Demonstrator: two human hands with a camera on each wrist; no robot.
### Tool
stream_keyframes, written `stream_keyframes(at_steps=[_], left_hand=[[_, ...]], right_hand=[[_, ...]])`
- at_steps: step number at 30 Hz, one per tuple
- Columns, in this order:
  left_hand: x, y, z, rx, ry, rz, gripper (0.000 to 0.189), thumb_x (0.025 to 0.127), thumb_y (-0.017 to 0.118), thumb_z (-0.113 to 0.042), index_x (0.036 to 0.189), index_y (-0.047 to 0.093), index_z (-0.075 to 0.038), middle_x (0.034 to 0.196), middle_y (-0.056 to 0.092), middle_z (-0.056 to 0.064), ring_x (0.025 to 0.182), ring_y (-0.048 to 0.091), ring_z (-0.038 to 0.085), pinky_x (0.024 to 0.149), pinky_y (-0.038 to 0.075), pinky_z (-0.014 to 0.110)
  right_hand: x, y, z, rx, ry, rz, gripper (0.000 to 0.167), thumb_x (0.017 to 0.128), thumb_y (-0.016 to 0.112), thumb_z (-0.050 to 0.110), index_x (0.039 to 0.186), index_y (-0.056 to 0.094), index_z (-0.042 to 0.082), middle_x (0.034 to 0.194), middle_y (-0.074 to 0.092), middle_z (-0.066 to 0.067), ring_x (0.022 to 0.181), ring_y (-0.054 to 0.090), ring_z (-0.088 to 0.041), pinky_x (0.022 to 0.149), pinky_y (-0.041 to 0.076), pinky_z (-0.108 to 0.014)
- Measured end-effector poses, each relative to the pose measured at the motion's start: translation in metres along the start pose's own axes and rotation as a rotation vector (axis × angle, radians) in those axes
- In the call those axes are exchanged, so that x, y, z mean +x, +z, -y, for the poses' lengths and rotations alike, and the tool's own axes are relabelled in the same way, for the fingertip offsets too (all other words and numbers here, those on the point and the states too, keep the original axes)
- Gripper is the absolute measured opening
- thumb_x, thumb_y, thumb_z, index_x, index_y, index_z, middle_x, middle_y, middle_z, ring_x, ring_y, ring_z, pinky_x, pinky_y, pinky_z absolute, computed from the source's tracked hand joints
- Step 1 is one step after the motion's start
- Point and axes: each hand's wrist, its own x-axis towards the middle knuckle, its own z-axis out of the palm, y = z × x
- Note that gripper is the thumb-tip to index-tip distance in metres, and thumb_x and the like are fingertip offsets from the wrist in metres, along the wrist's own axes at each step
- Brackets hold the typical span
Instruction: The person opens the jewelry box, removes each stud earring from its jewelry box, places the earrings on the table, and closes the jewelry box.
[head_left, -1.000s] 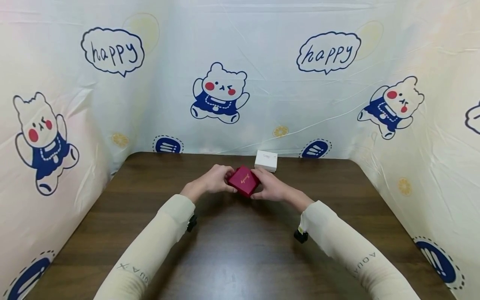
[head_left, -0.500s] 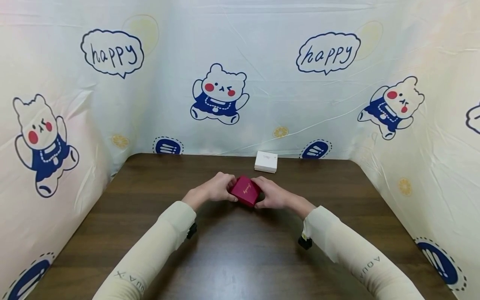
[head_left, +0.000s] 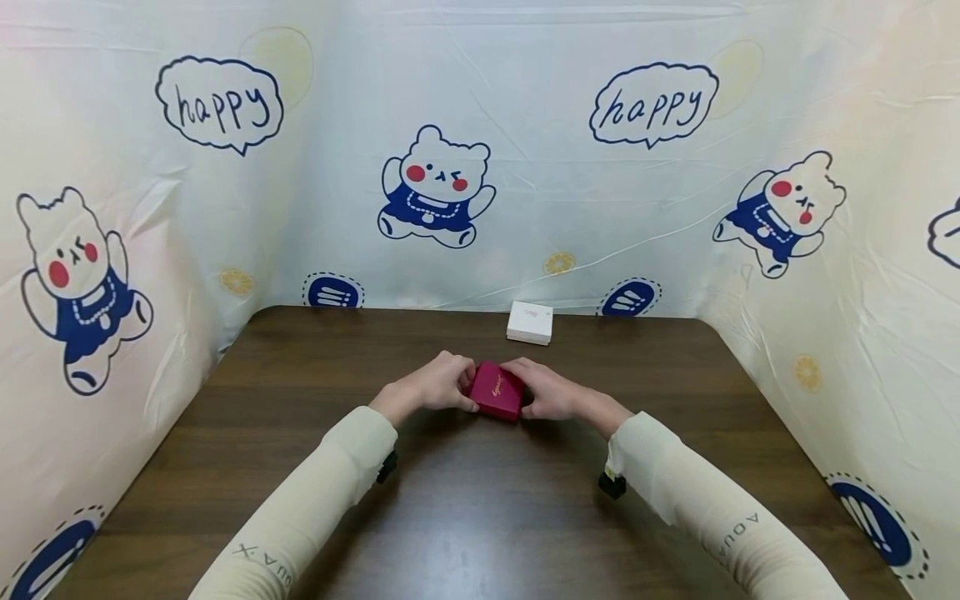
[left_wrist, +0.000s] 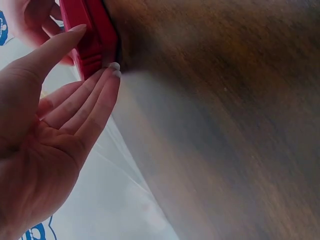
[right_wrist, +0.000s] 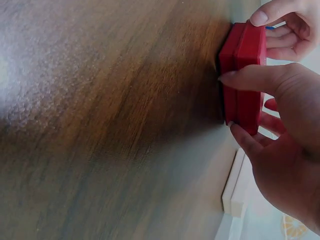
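Head view: red box (head_left: 497, 392) near the middle of the counter (head_left: 480, 517), lid up, between the two hands. White box (head_left: 529, 322) beyond it by the back edge, not touching. Left hand (head_left: 438, 383) pinches the left side, thumb in front, fingers behind; right hand (head_left: 553, 392) grips the right side likewise. Both wrist views agree. Underside in shadow; cannot tell if it rests fully on the wood.

Handling, by my judgement: opposed grips suit a small squarish box. Light, equal pressure should steer it without skewing. Right thumb (right_wrist: 245, 78) crosses the seam between lid and base, so it ought to control both; pinching the lid alone might let the base drop. If setting down, best to seat the base flat before easing the fingers off.

Writing: gold script on the red lid, probably "Jewelry", too small to swear to. White box bears faint print, unreadable. Left sleeve (head_left: 300, 508): inverted letters, seemingly AQUA X, partly curving out of sight. Right sleeve (head_left: 697, 492): AQUA, last letters unclear. Backdrop (head_left: 540, 200) carries "happy" twice, in cloud-shaped bubbles (head_left: 220, 105).
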Motion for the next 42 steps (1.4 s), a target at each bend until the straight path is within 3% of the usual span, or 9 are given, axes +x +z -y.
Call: stream_keyframes(at_steps=[12,16,19,24,32,42], left_hand=[[-0.005,0.001,0.001,0.002,-0.001,0.023,0.043,0.080,0.090,-0.029,0.106,0.062,-0.009,0.094,0.068,0.005,0.082,0.060,0.015,0.077,0.053,0.032],[-0.006,0.001,0.001,0.000,-0.002,0.008,0.069,0.078,0.091,-0.031,0.130,0.054,-0.004,0.115,0.063,0.013,0.092,0.058,0.019,0.083,0.052,0.036],[-0.006,0.002,0.001,-0.018,-0.009,0.003,0.096,0.078,0.091,-0.033,0.150,0.038,-0.001,0.135,0.053,0.018,0.103,0.057,0.023,0.092,0.052,0.041],[-0.006,0.007,0.002,-0.048,-0.035,0.016,0.111,0.078,0.091,-0.035,0.160,0.023,-0.002,0.148,0.042,0.020,0.116,0.053,0.027,0.102,0.048,0.044],[-0.004,0.011,0.001,-0.077,-0.033,-0.005,0.115,0.074,0.093,-0.033,0.158,0.024,0.003,0.147,0.043,0.023,0.124,0.050,0.030,0.109,0.043,0.046],[0.002,0.019,0.005,-0.098,-0.021,0.000,0.110,0.074,0.093,-0.024,0.157,0.027,0.004,0.139,0.048,0.019,0.121,0.051,0.029,0.106,0.044,0.044]], right_hand=[[0.000,-0.003,-0.002,-0.011,0.001,-0.030,0.063,0.093,0.059,-0.004,0.153,0.041,0.005,0.150,0.045,-0.013,0.136,0.045,-0.028,0.114,0.038,-0.047],[0.001,-0.008,0.000,-0.015,0.018,-0.055,0.060,0.096,0.058,0.000,0.153,0.041,0.004,0.151,0.045,-0.014,0.137,0.044,-0.029,0.114,0.038,-0.049],[0.001,-0.011,0.003,0.004,0.019,-0.057,0.059,0.098,0.059,0.005,0.154,0.041,0.005,0.152,0.044,-0.014,0.138,0.043,-0.030,0.114,0.037,-0.051],[0.002,-0.009,0.007,0.009,0.011,-0.036,0.063,0.098,0.063,0.019,0.155,0.039,0.008,0.154,0.042,-0.011,0.137,0.042,-0.028,0.111,0.041,-0.050],[0.005,0.001,0.008,-0.008,0.011,-0.021,0.079,0.091,0.076,0.035,0.155,0.038,0.009,0.149,0.046,-0.008,0.129,0.044,-0.023,0.099,0.050,-0.040],[0.010,0.008,0.011,-0.031,-0.007,-0.056,0.087,0.083,0.085,0.029,0.151,0.040,0.001,0.144,0.048,-0.014,0.127,0.047,-0.026,0.102,0.047,-0.042]])
